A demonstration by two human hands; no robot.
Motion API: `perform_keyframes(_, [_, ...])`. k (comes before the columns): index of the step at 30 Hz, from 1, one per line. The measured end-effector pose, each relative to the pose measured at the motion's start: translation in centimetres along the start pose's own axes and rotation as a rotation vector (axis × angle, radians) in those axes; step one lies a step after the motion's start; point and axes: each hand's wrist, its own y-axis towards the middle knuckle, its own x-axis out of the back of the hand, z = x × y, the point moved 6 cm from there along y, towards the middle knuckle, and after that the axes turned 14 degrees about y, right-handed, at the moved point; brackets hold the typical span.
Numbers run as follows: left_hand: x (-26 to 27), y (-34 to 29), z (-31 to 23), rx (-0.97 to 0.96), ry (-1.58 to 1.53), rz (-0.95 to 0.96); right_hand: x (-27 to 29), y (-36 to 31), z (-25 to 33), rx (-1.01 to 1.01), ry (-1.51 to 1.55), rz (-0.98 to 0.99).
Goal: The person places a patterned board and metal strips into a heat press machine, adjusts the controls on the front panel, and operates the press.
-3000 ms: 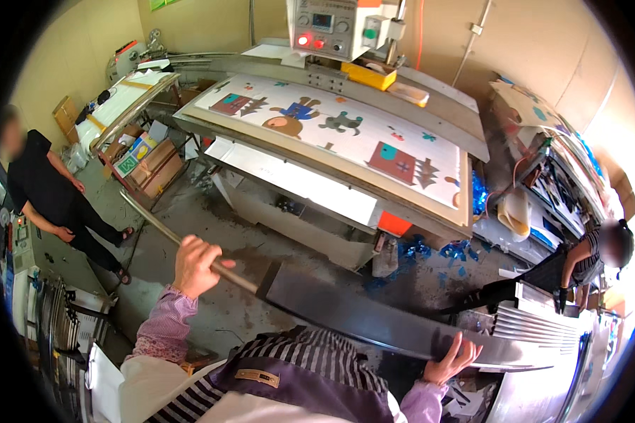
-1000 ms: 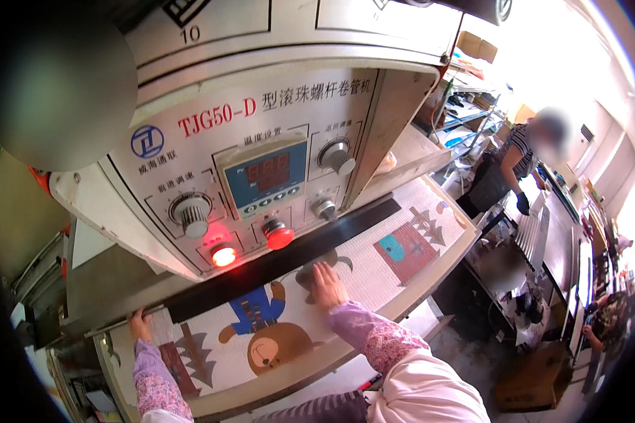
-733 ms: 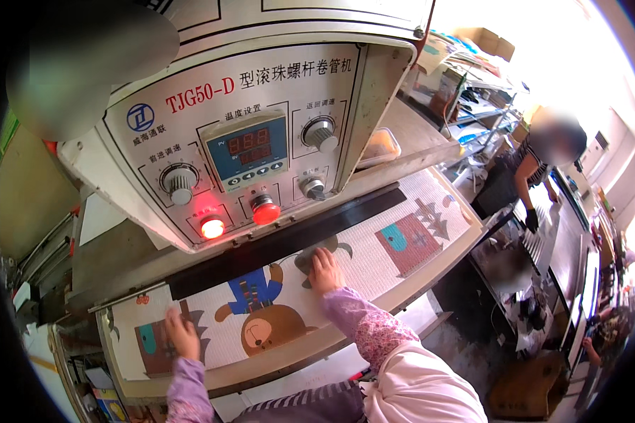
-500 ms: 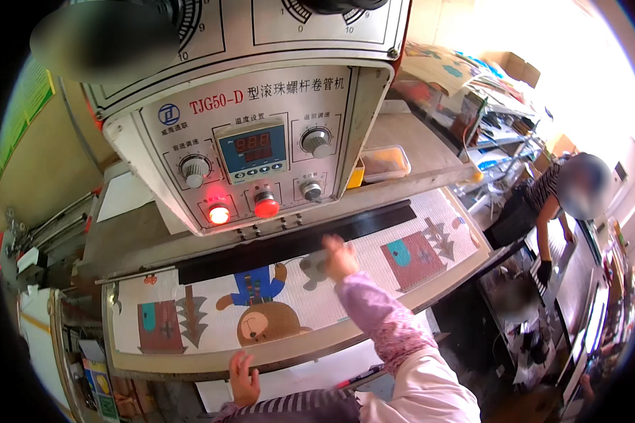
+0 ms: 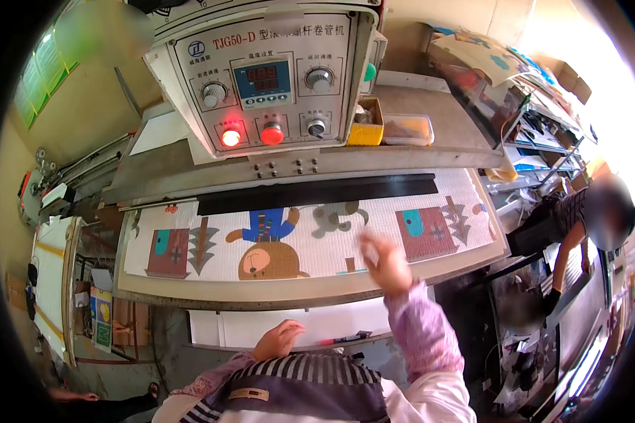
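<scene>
A white ribbed sheet (image 5: 222, 243) printed with a bear, brown houses and grey trees lies on the machine's pale-edged bed. Across its far side runs a long black bar (image 5: 317, 194). My right hand (image 5: 386, 266) hovers over the sheet's near part, right of the bear. Its fingers point away from me, a little blurred, with nothing visible in them. My left hand (image 5: 279, 340) is near my body, in front of the bed's near edge, its fingers loosely extended and no object showing in them. A white board (image 5: 261, 324) lies below the bed, beside that hand.
The control box (image 5: 190, 63) with knobs and a lit red lamp (image 5: 231, 137) overhangs the far side. A yellow box (image 5: 367, 127) and a clear plastic tub (image 5: 409, 130) stand behind. A dark marker (image 5: 356, 336) lies on the board. Another person (image 5: 568, 218) works at the right.
My right hand has drawn back from the black bar toward me and to the right. My left hand has moved right and nearer my body. The view has shifted.
</scene>
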Motion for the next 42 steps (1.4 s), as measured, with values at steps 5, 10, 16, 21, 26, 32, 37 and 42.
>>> perform_keyframes(5, [-1.9,1.6,-1.1,-0.063,-0.094,0.173,-5.6,-23.9,-7.7,-0.658,0.063,0.588])
perform_keyframes(10, [-4.1,5.0,-3.8,-0.252,-0.169,0.288,-4.5,-43.9,-10.5,-1.246,-0.324,0.355])
perform_keyframes(16, [-9.5,9.5,-13.1,-0.506,-0.27,0.465,-12.0,-71.7,-7.8,-1.888,0.013,-0.349])
perform_keyframes(21, [-15.0,9.5,-25.1,-0.687,-0.354,0.583,-23.7,-92.8,-3.2,-2.135,0.459,-0.787])
perform_keyframes(26, [-23.0,6.5,-35.9,-0.889,-0.291,0.701,-19.5,-91.4,-1.2,-2.014,0.388,-0.672])
perform_keyframes(32, [-35.2,4.5,-37.9,-0.913,-0.032,0.997,-7.1,-95.0,-3.3,-1.769,0.278,-1.06])
perform_keyframes(37, [-43.5,5.6,-25.8,-0.739,0.386,1.272,11.5,-90.5,-4.5,-1.528,0.081,-1.03])
perform_keyframes(42, [-46.0,8.7,-19.8,-0.451,0.693,1.329,21.4,-88.5,-6.8,-1.443,0.084,-1.004])
